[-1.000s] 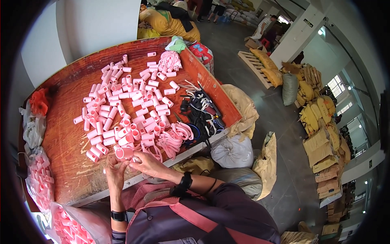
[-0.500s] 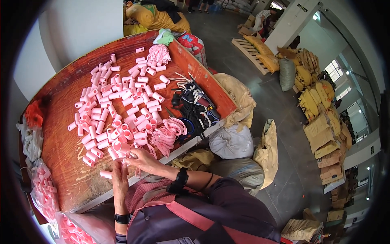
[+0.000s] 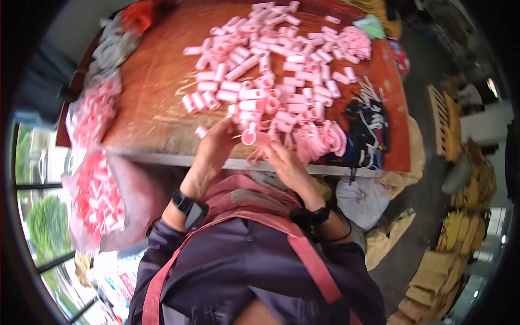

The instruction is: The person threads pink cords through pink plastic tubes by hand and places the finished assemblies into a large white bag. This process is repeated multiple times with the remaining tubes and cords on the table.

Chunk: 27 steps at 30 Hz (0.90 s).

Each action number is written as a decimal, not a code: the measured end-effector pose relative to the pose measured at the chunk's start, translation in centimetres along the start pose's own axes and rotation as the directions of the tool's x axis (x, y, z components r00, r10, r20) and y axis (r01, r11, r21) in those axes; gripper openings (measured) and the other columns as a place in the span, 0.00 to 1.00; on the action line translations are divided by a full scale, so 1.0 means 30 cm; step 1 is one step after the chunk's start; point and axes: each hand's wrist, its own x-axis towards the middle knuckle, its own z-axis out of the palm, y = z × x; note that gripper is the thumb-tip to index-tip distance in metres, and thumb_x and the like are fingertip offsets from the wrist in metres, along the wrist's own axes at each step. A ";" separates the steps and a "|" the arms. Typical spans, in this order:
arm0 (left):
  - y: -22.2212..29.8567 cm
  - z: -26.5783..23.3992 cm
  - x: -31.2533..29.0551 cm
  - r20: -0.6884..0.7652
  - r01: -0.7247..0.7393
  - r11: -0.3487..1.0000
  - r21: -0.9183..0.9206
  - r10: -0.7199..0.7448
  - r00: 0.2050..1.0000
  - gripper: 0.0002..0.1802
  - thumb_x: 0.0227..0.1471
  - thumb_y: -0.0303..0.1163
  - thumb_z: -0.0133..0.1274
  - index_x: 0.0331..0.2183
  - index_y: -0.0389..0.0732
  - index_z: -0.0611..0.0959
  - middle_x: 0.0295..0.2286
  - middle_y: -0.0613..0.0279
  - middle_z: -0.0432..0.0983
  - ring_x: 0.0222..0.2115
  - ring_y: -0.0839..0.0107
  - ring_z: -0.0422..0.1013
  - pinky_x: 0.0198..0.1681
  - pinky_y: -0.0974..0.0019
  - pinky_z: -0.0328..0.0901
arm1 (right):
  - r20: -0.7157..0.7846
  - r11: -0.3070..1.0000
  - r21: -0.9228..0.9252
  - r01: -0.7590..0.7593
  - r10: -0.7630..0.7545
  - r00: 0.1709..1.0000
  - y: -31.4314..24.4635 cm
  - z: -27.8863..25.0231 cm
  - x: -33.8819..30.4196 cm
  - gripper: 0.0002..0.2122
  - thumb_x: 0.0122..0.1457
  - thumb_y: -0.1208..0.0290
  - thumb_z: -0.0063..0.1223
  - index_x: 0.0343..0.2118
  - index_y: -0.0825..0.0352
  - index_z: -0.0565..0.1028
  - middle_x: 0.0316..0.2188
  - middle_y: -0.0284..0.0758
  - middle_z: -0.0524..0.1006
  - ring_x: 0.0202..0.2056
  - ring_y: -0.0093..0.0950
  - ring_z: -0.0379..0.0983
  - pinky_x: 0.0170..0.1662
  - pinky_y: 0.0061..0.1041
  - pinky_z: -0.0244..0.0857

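Note:
Above the table's front edge, my right hand [image 3: 287, 165] grips a short pink plastic tube [image 3: 264, 139], its round open end facing my left hand. A pink cord [image 3: 253, 156] dangles below that tube. My left hand [image 3: 215, 145] is just to the left of the tube, fingertips pinched together near a thin, blurred strand; what they hold is too small to make out. Beyond both hands lies a large heap of similar pink tubes [image 3: 254, 103]. To the right of my right hand is a bundle of pink cords [image 3: 319, 142].
The red-brown wooden table [image 3: 157, 81] has a pale front edge. Dark cords and tools [image 3: 364, 132] lie at its right, another pink cord bundle [image 3: 355, 43] farther back. Bags of pink pieces [image 3: 100, 189] stand at left. A white sack [image 3: 362, 200] stands at right.
My view has swung left, bringing the windows and left-hand bags into sight. My hands, close together and overlapping before, are now apart with the pink tube between them.

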 end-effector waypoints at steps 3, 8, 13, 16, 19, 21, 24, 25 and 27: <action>0.022 0.036 -0.036 0.002 0.004 1.000 0.029 -0.004 1.000 0.12 0.58 0.36 0.42 0.33 0.38 0.76 0.29 0.64 0.72 0.31 0.71 0.68 0.41 0.66 0.62 | 0.003 0.988 -0.100 0.117 -0.117 0.993 -0.003 0.024 -0.001 0.09 0.64 0.70 0.39 0.36 0.68 0.72 0.31 0.41 0.74 0.35 0.35 0.73 0.36 0.30 0.65; 0.030 0.034 -0.059 0.072 0.090 0.984 0.152 -0.101 0.992 0.12 0.58 0.35 0.40 0.34 0.39 0.75 0.31 0.65 0.71 0.32 0.74 0.67 0.40 0.70 0.60 | 0.011 0.976 -0.169 0.140 -0.141 0.990 0.015 0.069 0.016 0.09 0.64 0.69 0.40 0.35 0.69 0.71 0.27 0.41 0.71 0.33 0.40 0.72 0.34 0.31 0.65; 0.050 0.070 -0.071 -0.011 0.044 0.969 0.243 -0.043 0.999 0.11 0.59 0.36 0.41 0.36 0.41 0.75 0.32 0.68 0.70 0.33 0.77 0.65 0.38 0.72 0.60 | 0.067 0.999 0.012 0.043 -0.044 0.997 -0.015 0.086 0.022 0.11 0.65 0.66 0.40 0.34 0.68 0.70 0.19 0.35 0.67 0.25 0.32 0.69 0.27 0.26 0.61; 0.019 0.027 -0.054 -0.099 -0.009 0.971 0.241 0.034 0.995 0.11 0.59 0.39 0.42 0.35 0.44 0.75 0.30 0.69 0.69 0.32 0.78 0.65 0.37 0.72 0.60 | 0.391 0.889 0.349 -0.296 0.149 0.908 -0.038 0.065 0.013 0.13 0.66 0.61 0.40 0.34 0.66 0.71 0.15 0.24 0.61 0.16 0.18 0.58 0.19 0.17 0.51; -0.008 0.046 -0.055 -0.259 -0.085 0.982 0.166 0.126 0.958 0.14 0.58 0.48 0.46 0.32 0.47 0.73 0.25 0.72 0.65 0.25 0.79 0.65 0.24 0.74 0.60 | 0.610 0.480 0.634 -0.606 0.171 0.773 -0.054 0.119 0.011 0.14 0.64 0.55 0.43 0.33 0.62 0.70 0.15 0.18 0.57 0.14 0.08 0.46 0.16 0.11 0.38; 0.023 0.015 -0.063 -0.281 -0.149 0.934 0.325 0.245 0.928 0.17 0.56 0.52 0.45 0.30 0.48 0.73 0.18 0.73 0.63 0.14 0.79 0.60 0.15 0.75 0.56 | 0.666 0.394 0.657 -0.642 0.093 0.740 -0.088 0.146 0.041 0.14 0.65 0.56 0.42 0.33 0.63 0.69 0.15 0.19 0.57 0.14 0.09 0.47 0.15 0.12 0.38; 0.060 -0.003 -0.036 -0.187 -0.229 0.973 0.027 0.230 0.955 0.20 0.60 0.47 0.38 0.23 0.45 0.72 0.13 0.68 0.63 0.10 0.77 0.57 0.13 0.72 0.52 | 0.613 0.403 0.714 -0.572 0.035 0.789 -0.089 0.152 0.047 0.14 0.65 0.57 0.41 0.31 0.63 0.68 0.15 0.19 0.55 0.14 0.10 0.46 0.15 0.13 0.38; 0.076 -0.012 -0.029 -0.144 -0.217 0.976 0.023 0.218 0.965 0.20 0.60 0.47 0.38 0.23 0.45 0.72 0.13 0.68 0.63 0.10 0.77 0.57 0.13 0.72 0.52 | 0.607 0.403 0.719 -0.566 0.033 0.794 -0.099 0.147 0.043 0.14 0.66 0.57 0.40 0.30 0.63 0.67 0.15 0.19 0.54 0.14 0.10 0.45 0.15 0.13 0.38; 0.107 -0.024 0.001 0.122 -0.258 0.966 -0.015 0.258 0.958 0.18 0.60 0.46 0.38 0.34 0.44 0.76 0.15 0.68 0.64 0.11 0.78 0.56 0.13 0.73 0.54 | 0.579 0.407 0.730 -0.549 0.056 0.813 -0.116 0.129 0.028 0.15 0.66 0.57 0.39 0.29 0.63 0.67 0.15 0.19 0.52 0.14 0.10 0.44 0.15 0.14 0.38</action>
